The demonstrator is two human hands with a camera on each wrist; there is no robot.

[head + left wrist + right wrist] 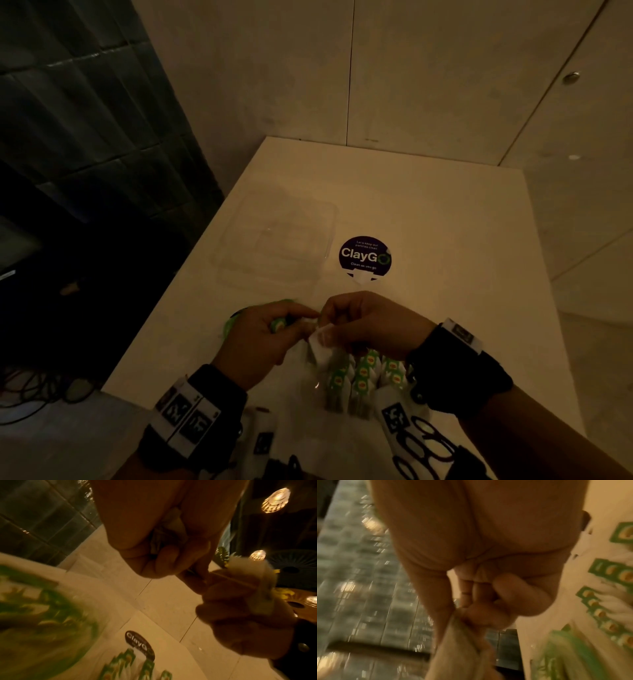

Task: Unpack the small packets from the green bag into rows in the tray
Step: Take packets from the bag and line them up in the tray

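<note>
My two hands meet above the white table [428, 212]. My left hand [294, 320] curls round a small green-and-yellow labelled packet [279, 323], and crumpled film shows inside its fingers [171, 555]. My right hand [330, 317] pinches the white end of that packet [322, 344]; its thumb and fingers [488, 614] are closed on the pale wrapper [462, 646]. The green bag [230, 323] lies on the table under my left hand, blurred in the wrist views. Several packets [363, 375] lie in rows below my right hand. A clear plastic tray [277, 240] sits beyond the hands, holding no packets.
A round dark "ClayGo" sticker [365, 255] is on the table right of the clear tray. The table's left edge [164, 301] drops to a dark floor with cables. Pale walls close off the far and right sides.
</note>
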